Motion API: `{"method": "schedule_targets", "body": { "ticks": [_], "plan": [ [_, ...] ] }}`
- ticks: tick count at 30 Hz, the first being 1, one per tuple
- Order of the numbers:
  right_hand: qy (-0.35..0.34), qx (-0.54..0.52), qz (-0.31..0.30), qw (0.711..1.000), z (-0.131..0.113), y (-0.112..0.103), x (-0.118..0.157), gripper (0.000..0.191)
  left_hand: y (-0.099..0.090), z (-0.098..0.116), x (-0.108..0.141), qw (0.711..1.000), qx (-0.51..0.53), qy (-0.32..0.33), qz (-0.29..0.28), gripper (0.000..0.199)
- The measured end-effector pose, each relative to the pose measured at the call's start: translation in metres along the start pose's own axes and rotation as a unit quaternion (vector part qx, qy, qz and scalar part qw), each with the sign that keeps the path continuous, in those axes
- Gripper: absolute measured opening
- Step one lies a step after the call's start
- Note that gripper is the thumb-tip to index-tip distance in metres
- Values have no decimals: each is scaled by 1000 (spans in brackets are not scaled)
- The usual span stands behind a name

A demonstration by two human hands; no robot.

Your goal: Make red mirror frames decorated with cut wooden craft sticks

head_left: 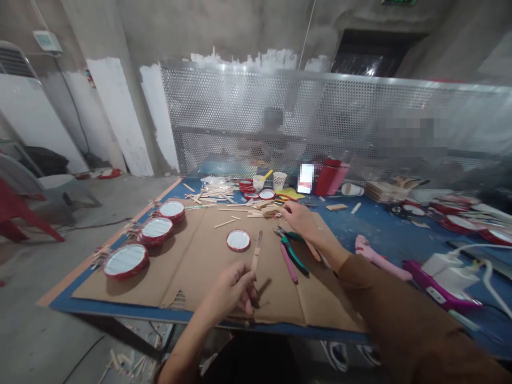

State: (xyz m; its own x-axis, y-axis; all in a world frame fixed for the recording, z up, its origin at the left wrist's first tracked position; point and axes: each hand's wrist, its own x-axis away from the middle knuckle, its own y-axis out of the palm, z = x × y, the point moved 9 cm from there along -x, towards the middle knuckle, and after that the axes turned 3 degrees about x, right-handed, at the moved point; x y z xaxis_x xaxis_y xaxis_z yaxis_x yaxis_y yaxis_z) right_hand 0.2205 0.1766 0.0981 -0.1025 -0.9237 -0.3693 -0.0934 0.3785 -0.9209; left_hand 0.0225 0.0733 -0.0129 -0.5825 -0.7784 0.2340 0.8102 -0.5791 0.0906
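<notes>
Pinching the wooden stick (256,254) at its near end suits light, snappable stock, I judge; my left hand (229,290) grips, my right hand (301,218), apart, unclear.

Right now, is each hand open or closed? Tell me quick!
Left hand: closed, holding a flat, pale wooden stick.
Right hand: fingers at a pile of thin wooden sticks; can't tell if they grip any.

Head cam only, worn on person's head, facing fwd & down over worktop
</notes>
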Motion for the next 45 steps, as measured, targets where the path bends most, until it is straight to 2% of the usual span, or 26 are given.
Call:
{"method": "schedule_targets", "body": {
  "ticks": [4,8,11,13,16,20,24,29,31,32,33,34,35,36,37,39,40,41,42,43,45],
  "plan": [
    [-84,63,-11,994,-24,-13,29,25,0,2,0,1000,-12,11,1,34],
    [-68,60,-19,996,-4,-24,49,26,0,2,1,999,-16,33,-3,42],
    [-84,45,-50,994,5,-18,67,25,-1,5,2,998,-16,55,-7,44],
    [-155,58,-68,984,-9,-12,85,22,-1,10,4,997,-27,68,-6,42],
    [-268,131,-48,953,-44,-12,117,21,-1,15,5,996,-50,74,0,37],
    [-312,211,-22,926,-76,-16,141,18,3,18,5,996,-49,75,-5,34],
    [-342,245,-19,907,-85,-9,147,20,4,19,5,995,-56,88,5,33],
    [-397,173,9,901,-84,-9,153,13,4,21,6,988,-98,116,26,30],
    [-359,106,72,924,-81,-22,149,15,4,20,6,985,-114,127,31,27],
    [-318,48,120,939,-78,-33,147,16,4,19,6,984,-119,129,33,26],
    [-258,-29,174,950,-71,-44,144,16,4,19,6,983,-125,130,34,25],
    [-185,-122,227,948,-61,-53,143,16,4,19,7,981,-136,133,35,24],
    [-108,-227,273,929,-49,-57,143,16,5,20,7,978,-149,139,38,22],
    [-29,-329,305,893,-37,-54,145,18,5,21,8,974,-166,146,43,21],
    [34,-426,322,845,-30,-46,147,19,5,24,10,969,-184,155,51,20],
    [108,-572,326,745,-26,-27,150,20,5,29,12,960,-211,167,69,19],
    [125,-614,328,706,-27,-21,152,22,5,30,13,958,-218,168,76,19],
    [133,-637,334,682,-27,-18,154,23,5,31,14,958,-220,167,80,19],
    [137,-644,342,670,-28,-18,156,23,5,31,14,958,-220,164,82,19],
    [135,-640,348,672,-28,-21,158,24,5,32,15,958,-220,163,82,18],
    [126,-610,354,698,-31,-28,163,24,5,33,16,957,-223,162,85,17]
  ]
}}
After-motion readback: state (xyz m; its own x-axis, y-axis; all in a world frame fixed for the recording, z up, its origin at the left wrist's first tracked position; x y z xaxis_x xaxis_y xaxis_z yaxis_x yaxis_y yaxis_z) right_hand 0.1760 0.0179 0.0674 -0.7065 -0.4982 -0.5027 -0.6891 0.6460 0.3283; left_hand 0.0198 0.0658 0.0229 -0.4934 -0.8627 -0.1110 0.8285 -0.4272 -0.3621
